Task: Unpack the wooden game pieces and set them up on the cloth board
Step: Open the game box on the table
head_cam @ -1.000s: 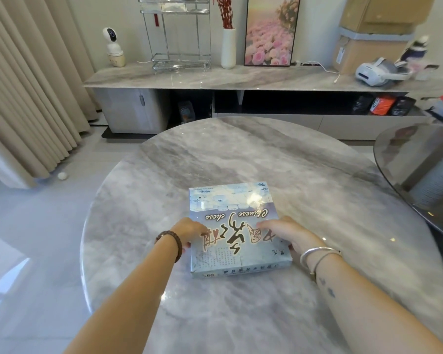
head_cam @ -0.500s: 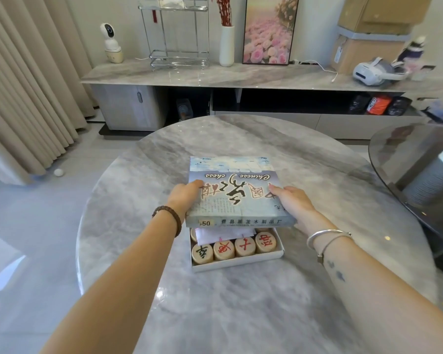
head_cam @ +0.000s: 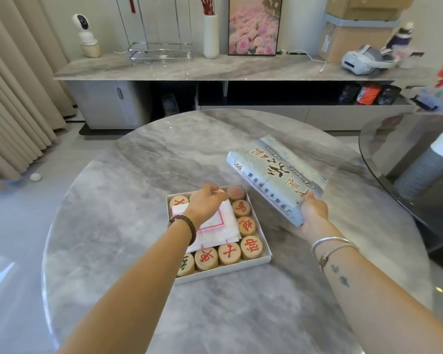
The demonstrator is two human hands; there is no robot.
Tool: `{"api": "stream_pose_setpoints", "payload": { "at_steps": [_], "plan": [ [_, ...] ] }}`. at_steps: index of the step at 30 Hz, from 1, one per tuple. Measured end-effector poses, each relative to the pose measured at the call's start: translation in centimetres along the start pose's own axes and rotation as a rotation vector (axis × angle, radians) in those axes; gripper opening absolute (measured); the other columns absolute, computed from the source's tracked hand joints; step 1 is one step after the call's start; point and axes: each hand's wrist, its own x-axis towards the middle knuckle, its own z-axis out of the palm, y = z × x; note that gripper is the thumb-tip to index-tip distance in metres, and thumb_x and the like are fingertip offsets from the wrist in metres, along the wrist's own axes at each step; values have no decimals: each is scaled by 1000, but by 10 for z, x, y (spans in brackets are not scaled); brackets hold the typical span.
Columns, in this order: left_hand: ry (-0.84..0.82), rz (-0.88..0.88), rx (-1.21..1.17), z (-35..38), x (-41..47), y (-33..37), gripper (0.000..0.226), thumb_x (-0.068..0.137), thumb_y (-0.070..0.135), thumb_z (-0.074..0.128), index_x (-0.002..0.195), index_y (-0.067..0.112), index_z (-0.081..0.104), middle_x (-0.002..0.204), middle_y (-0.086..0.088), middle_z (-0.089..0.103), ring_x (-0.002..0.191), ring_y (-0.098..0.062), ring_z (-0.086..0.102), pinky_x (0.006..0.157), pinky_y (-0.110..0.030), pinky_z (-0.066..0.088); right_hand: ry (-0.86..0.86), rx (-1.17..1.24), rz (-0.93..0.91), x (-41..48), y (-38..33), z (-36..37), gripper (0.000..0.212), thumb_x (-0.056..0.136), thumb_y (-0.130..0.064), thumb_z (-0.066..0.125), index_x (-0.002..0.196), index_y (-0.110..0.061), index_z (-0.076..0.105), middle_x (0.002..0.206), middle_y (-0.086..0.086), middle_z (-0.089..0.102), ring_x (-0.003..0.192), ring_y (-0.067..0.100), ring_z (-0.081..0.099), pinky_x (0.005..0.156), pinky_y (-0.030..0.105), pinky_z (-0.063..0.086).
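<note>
Sitting on the marble table (head_cam: 138,200), the open box tray (head_cam: 223,270) holds round wooden game pieces (head_cam: 251,247) around a folded cloth board (head_cam: 223,226). The left hand (head_cam: 206,203) hovers over the cloth's far edge, its fingers curled down and hidden behind the knuckles; whether they pinch the cloth cannot be told. The right hand (head_cam: 313,210) grips the near corner of the tilted box lid (head_cam: 276,172), held right of the tray.
</note>
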Motion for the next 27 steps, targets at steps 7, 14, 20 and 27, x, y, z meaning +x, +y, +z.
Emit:
{"api": "stream_pose_setpoints", "payload": {
  "at_steps": [7, 14, 20, 27],
  "plan": [
    [37, 282, 675, 23, -1, -6, 48, 94, 23, 50, 140, 14, 37, 144, -7, 39, 134, -23, 35, 108, -34, 33, 136, 15, 52, 18, 10, -2, 46, 99, -35, 39, 132, -4, 29, 133, 20, 49, 116, 38, 55, 98, 48, 46],
    [-118, 316, 1044, 27, 0, -15, 66, 92, 41, 51, 148, 29, 17, 154, -7, 17, 144, -26, 10, 112, -51, 21, 249, -87, 143, 23, 13, 0, 45, 101, -24, 37, 138, -5, 19, 130, 16, 43, 120, 31, 49, 97, 38, 47],
    [-197, 277, 1039, 28, -1, -20, 79, 87, 45, 58, 149, 26, 12, 156, -7, 14, 145, -27, 12, 114, -52, 18, 115, -115, 180, 17, 12, 2, 51, 91, -2, 52, 135, -1, 24, 134, 13, 30, 106, 31, 47, 97, 38, 48],
    [-162, 263, 1014, 30, -3, -22, 72, 86, 41, 60, 145, 19, 23, 154, -2, 18, 145, -22, 13, 114, -55, 15, 237, -309, 92, -9, 5, 2, 57, 91, -16, 50, 136, 5, 23, 142, 20, 29, 131, 34, 33, 108, 40, 34]
  ]
}}
